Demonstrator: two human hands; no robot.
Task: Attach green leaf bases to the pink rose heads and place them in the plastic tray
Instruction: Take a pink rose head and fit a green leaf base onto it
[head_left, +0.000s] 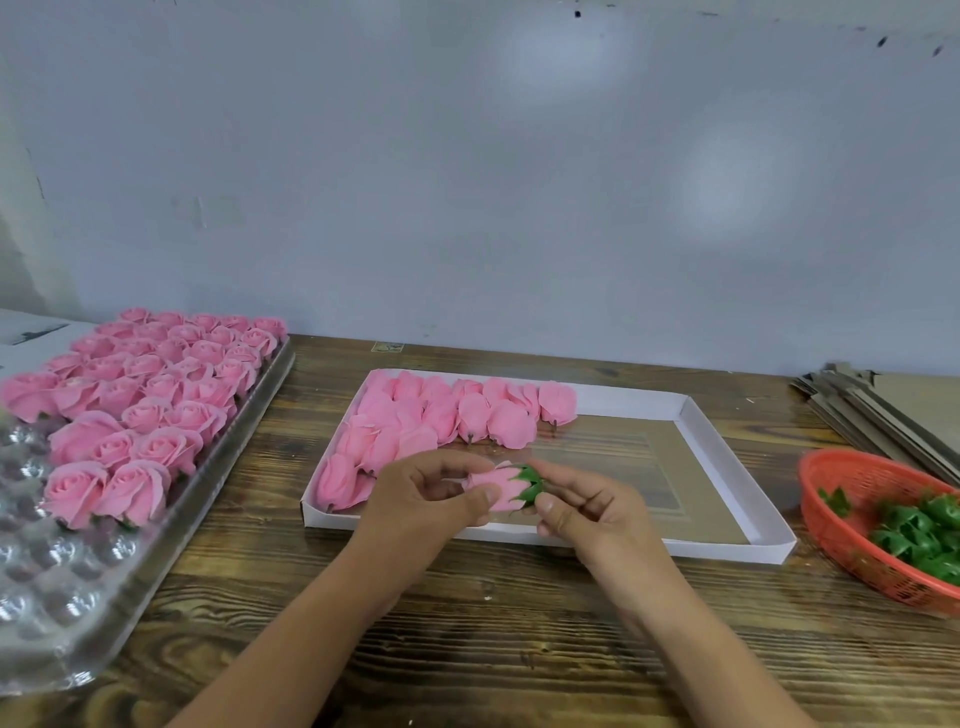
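I held a pink foam rose head in my left hand, fingers curled round it, while my right hand pinched a green plastic leaf base against its end, above the near edge of a shallow white cardboard tray. The dark-grained wooden tabletop met a pale grey wall.

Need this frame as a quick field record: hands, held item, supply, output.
left hand: left hand grips pink rose head
right hand: right hand pinches green leaf base at the rose's end
leaf supply: red plastic basket, right
rose supply: shallow white box, centre
output: clear plastic tray, left, far part filled, near cells bare
surface: wooden table
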